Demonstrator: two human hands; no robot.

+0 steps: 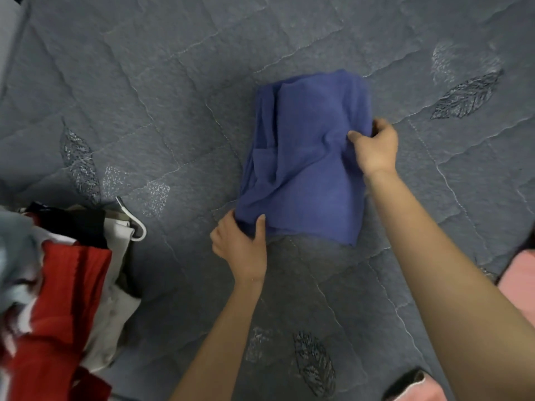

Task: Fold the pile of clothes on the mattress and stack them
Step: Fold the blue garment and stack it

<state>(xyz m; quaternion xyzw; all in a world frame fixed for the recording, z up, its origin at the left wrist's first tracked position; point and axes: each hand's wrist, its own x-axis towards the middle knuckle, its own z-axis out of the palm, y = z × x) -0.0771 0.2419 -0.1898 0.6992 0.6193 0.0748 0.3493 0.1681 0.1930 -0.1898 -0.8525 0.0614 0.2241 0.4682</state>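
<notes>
A blue garment (307, 157) lies folded into a rough rectangle on the grey quilted mattress (162, 105). My left hand (241, 244) pinches its near left corner, thumb on top of the cloth. My right hand (376, 147) grips its right edge about halfway up, thumb pressed onto the fabric. A pile of unfolded clothes (60, 290), red, white, black and pale grey, sits at the left edge of the view.
A white hanger hook (134, 224) sticks out of the pile's top. Pink cloth (518, 285) shows at the right edge, and more pink with a dark item (417, 386) at the bottom right. Bare mattress surrounds the blue garment.
</notes>
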